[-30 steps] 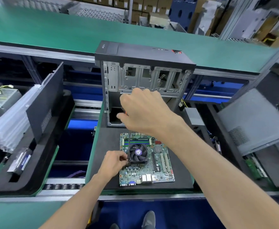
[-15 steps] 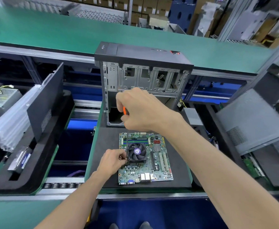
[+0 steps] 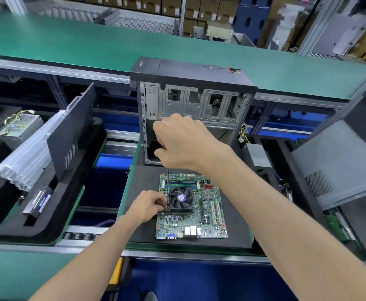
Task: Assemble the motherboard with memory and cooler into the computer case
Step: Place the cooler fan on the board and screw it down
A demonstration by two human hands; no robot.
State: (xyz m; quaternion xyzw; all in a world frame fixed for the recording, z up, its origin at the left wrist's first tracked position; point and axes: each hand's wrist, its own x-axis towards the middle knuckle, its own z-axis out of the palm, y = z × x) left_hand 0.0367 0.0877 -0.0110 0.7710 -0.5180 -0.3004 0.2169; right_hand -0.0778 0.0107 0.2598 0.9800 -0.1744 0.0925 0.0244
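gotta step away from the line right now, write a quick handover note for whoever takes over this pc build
Right hand grips the screwdriver upright, tip at the cooler's near-left corner.
Left hand pinches at that same corner, fingers steadying the tip.
Motherboard lies flat on the black mat, in front of the open computer case, which stands empty.
Done: memory seated, cooler placed on the board.
Left: finish the cooler screws (how many are tight cannot be told), then mount the board in the case.
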